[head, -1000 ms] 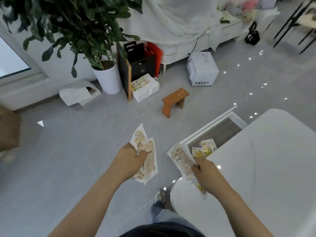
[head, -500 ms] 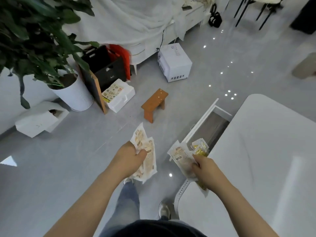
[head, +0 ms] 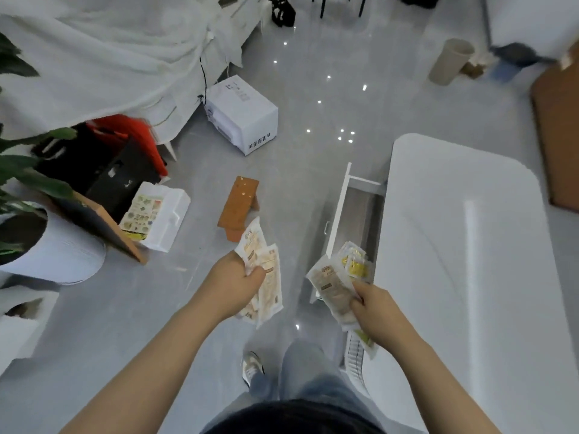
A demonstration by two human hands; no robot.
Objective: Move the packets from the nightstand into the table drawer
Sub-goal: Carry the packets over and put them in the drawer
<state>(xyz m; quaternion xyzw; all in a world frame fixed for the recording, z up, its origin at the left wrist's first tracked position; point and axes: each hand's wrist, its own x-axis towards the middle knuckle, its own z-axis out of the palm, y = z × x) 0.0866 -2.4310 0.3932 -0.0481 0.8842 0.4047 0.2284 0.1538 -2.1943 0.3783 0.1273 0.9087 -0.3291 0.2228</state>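
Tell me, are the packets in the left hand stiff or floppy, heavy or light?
Probably floppy: the packets fan out and droop below the left hand. Likely light, since one grip holds several. Their film looks smooth, so one might slide loose.

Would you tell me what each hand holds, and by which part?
The left hand grips beige packets around their middle; the right hand grips beige and yellow packets, also mid-length.
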